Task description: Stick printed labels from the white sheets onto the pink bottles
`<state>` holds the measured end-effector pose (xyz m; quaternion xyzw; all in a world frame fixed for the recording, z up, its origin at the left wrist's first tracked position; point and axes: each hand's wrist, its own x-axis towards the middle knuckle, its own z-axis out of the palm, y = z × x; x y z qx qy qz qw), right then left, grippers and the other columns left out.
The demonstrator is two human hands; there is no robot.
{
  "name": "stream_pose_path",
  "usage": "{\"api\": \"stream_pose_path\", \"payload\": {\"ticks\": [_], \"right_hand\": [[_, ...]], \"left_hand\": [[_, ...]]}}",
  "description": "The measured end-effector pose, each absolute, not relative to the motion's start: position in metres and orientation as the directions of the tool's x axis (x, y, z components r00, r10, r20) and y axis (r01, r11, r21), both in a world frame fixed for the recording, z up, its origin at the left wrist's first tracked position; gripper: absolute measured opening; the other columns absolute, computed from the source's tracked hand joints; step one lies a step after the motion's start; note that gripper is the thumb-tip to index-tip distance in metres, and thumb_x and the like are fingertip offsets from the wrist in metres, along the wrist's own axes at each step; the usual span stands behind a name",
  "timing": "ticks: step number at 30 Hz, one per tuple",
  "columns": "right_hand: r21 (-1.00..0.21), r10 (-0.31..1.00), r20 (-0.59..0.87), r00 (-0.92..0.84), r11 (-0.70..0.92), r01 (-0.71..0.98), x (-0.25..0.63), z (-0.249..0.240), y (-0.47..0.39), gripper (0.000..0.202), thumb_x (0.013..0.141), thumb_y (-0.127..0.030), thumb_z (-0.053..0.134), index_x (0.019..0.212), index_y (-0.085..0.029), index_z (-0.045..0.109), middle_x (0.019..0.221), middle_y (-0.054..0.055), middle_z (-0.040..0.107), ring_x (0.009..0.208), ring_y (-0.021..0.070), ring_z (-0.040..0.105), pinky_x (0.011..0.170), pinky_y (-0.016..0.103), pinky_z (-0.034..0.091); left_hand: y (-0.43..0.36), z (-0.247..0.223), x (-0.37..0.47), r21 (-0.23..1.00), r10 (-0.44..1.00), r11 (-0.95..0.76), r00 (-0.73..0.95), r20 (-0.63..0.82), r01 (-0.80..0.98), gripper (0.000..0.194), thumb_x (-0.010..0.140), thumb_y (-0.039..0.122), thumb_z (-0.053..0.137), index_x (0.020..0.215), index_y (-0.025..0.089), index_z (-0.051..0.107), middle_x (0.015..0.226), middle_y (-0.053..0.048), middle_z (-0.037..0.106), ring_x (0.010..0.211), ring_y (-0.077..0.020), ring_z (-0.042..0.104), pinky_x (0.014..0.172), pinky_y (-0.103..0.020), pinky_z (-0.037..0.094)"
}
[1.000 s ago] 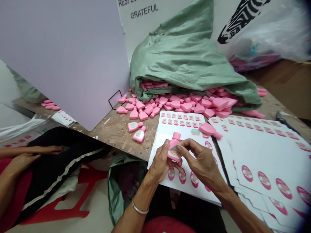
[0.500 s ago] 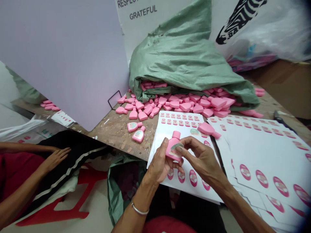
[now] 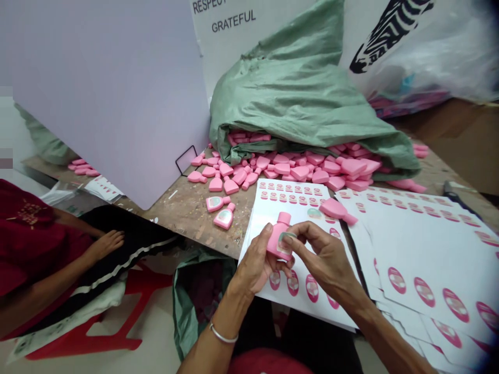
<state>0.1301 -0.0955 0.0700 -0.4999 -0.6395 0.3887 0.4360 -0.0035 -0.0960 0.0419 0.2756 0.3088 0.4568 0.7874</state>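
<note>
My left hand [image 3: 255, 262] holds a pink bottle-shaped piece [image 3: 276, 236] upright, its neck pointing up, above a white sticker sheet [image 3: 253, 223]. The thumb and fingers of my right hand [image 3: 325, 257] pinch a small greenish sticker [image 3: 286, 237] against the front of that piece. How much of the sticker lies flat is hidden by my fingertips. One unlabelled pink piece [image 3: 335, 209] rests at the sheet's right edge. To the left, two pink pieces [image 3: 224, 217] with labels on them lie on the wooden table [image 3: 195, 221].
A green sack [image 3: 280, 98] spills many pink pieces [image 3: 300, 172] across the back. More sticker sheets [image 3: 421, 239] are stacked at right. A grey panel [image 3: 117, 93] stands at left. Below it, another person's arm [image 3: 78, 262] rests by a red stool [image 3: 144, 296]. An open green bag [image 3: 185, 306] sits below the table.
My hands stay nearly in place, with the sticker's position on the pink piece slightly changed. The other person at left has shifted, and more of the red shirt shows. The view has moved slightly.
</note>
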Motion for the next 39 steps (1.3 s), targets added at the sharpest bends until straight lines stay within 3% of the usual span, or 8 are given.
{"api": "stream_pose_path", "payload": {"ticks": [6,16,26,39], "right_hand": [[-0.998,0.987,0.042,-0.157,0.048,0.036,0.127,0.073,-0.096,0.022,0.078,-0.037,0.067,0.078,-0.018,0.057,0.065,-0.001,0.059,0.055,0.011,0.057,0.051,0.024,0.046],[-0.969,0.986,-0.066,-0.152,-0.1,-0.228,0.128,0.072,-0.091,0.024,0.077,-0.039,0.068,0.08,-0.019,0.056,0.069,-0.001,0.06,0.053,0.0114,0.056,0.049,0.025,0.049],[-0.985,0.995,0.036,-0.095,0.052,0.165,0.13,0.067,-0.097,0.026,0.075,-0.042,0.069,0.076,-0.017,0.059,0.071,0.001,0.057,0.066,0.0131,0.053,0.061,0.026,0.044],[-0.944,0.987,0.105,-0.124,0.138,0.299,0.128,0.07,-0.095,0.024,0.078,-0.041,0.064,0.074,-0.018,0.058,0.068,0.001,0.054,0.062,0.0121,0.046,0.056,0.025,0.04]], "left_hand": [[-0.095,0.04,-0.006,0.692,0.895,0.428,0.379,-0.235,-0.582,0.052,0.083,0.058,0.046,0.08,0.008,0.059,0.058,-0.004,0.054,0.047,-0.0127,0.054,0.039,-0.022,0.048],[-0.097,0.044,-0.007,0.635,0.875,0.472,0.414,-0.252,-0.611,0.051,0.085,0.056,0.044,0.088,0.008,0.061,0.07,-0.008,0.058,0.051,-0.0127,0.055,0.04,-0.022,0.049],[-0.103,0.043,-0.002,0.699,0.929,0.371,0.24,-0.283,-0.611,0.063,0.083,0.065,0.04,0.09,0.007,0.061,0.061,-0.006,0.057,0.053,-0.015,0.056,0.043,-0.026,0.051],[-0.103,0.042,-0.003,0.729,0.932,0.361,0.232,-0.277,-0.582,0.06,0.084,0.063,0.04,0.088,0.007,0.063,0.058,-0.006,0.058,0.054,-0.0177,0.062,0.047,-0.028,0.053]]}}
